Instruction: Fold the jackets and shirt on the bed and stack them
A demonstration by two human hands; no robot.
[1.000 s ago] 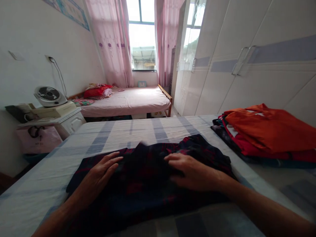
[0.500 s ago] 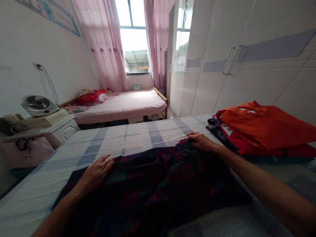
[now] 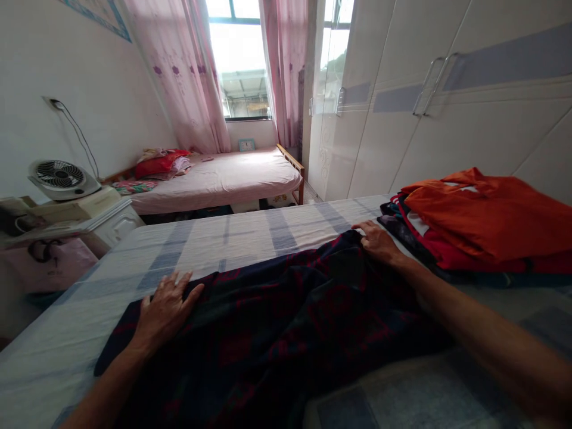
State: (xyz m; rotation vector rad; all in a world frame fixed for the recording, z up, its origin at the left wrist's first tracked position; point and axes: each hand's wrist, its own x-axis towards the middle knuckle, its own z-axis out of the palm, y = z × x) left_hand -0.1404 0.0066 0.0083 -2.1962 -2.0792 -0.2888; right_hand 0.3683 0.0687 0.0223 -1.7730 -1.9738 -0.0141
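A dark navy garment with a red pattern (image 3: 268, 322) is spread over the bed's blue-and-white sheet, creased through its middle. Its exact kind is hard to make out. My left hand (image 3: 167, 310) lies on its upper left part with the fingers spread and the palm down. At the upper right corner my right hand (image 3: 378, 244) is closed, its fingertips gripping the cloth's edge. To the right of that hand sits a stack of folded clothes, an orange shirt (image 3: 487, 214) on top and red and dark pieces beneath.
Beyond the near bed (image 3: 241, 235) stands a second bed with a pink sheet (image 3: 232, 179) and a red bundle (image 3: 163, 164). A small fan (image 3: 62, 179) sits on a white cabinet (image 3: 111, 226) at left, near a pink bag (image 3: 58, 262). White wardrobes (image 3: 357, 155) line the right.
My left hand has shifted slightly left and its fingers have spread. My right hand has moved a little right and away from me, drawing the garment's upper right corner along.
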